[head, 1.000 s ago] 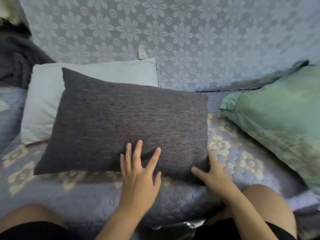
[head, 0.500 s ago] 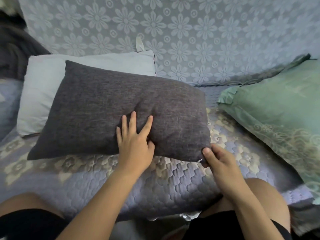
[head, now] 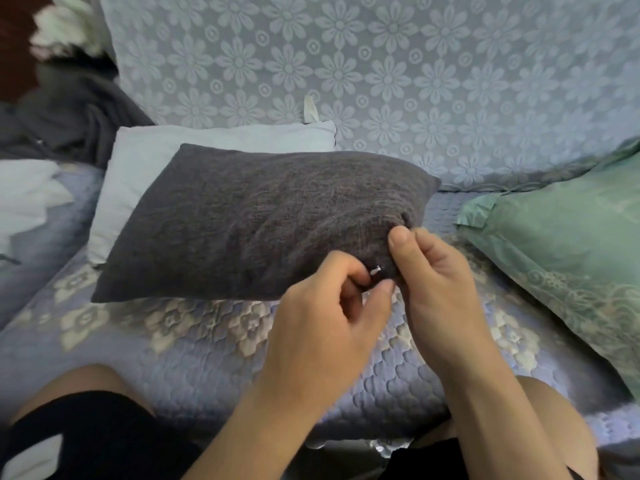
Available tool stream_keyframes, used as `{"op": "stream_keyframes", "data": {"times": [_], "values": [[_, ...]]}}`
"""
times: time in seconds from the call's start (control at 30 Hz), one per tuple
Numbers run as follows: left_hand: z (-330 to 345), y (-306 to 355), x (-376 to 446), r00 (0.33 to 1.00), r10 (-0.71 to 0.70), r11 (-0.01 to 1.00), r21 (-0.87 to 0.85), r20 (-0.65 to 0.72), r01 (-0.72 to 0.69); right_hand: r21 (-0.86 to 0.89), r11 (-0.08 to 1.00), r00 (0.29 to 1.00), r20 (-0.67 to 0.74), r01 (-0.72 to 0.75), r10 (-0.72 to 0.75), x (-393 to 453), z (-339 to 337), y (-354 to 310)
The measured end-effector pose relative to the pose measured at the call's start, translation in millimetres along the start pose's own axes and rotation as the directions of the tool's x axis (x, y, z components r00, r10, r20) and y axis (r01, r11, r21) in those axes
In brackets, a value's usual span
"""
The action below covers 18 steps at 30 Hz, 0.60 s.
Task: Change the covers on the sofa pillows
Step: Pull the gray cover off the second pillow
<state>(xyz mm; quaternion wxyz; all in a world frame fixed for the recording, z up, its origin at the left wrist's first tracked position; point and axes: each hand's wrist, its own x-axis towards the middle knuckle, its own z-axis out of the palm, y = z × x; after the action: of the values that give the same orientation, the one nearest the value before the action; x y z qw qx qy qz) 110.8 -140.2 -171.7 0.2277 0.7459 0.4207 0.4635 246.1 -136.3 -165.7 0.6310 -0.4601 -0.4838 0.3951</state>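
Observation:
A dark grey pillow [head: 249,216] lies on the quilted sofa seat [head: 180,344], leaning on a pale blue pillow [head: 194,147] behind it. At its near right corner a small metal zipper pull [head: 375,270] shows. My left hand [head: 332,313] pinches at that zipper pull with curled fingers. My right hand [head: 436,282] pinches the grey cover's corner just right of the zipper, thumb on top.
A green patterned pillow [head: 568,251] lies on the right. Floral blue fabric [head: 381,71] covers the sofa back. Dark grey cloth [head: 72,116] and white cloth [head: 24,199] are heaped at the left. My knees are at the bottom edge.
My left hand left the pillow's face and moved right to the zipper at the corner. My right hand stayed pinching that corner. The view moved closer.

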Motion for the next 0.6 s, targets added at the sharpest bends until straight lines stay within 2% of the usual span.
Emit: {"op": "stream_keyframes", "data": {"times": [0.07,0.13,0.33,0.47,0.6], "values": [[1,3,5,0.996,-0.079,0.996,0.037,-0.036,0.08,-0.005,1.0,1.0,0.012,0.001,0.0,-1,1,-4],[3,4,9,0.994,-0.106,0.993,0.05,-0.003,0.106,-0.012,1.0,1.0,0.019,-0.01,0.011,-3,-1,-5],[10,10,15,0.964,-0.178,0.956,-0.196,0.195,0.216,0.115,0.989,0.996,0.035,-0.09,0.087,-7,-16,4],[12,10,17,0.938,-0.228,0.916,-0.27,0.261,0.298,0.044,0.997,0.998,-0.032,-0.061,0.063,-11,-19,12],[16,9,12,0.938,-0.264,0.924,-0.221,0.223,0.313,-0.089,0.996,0.991,-0.138,-0.012,0.0,-19,-15,19]]}}
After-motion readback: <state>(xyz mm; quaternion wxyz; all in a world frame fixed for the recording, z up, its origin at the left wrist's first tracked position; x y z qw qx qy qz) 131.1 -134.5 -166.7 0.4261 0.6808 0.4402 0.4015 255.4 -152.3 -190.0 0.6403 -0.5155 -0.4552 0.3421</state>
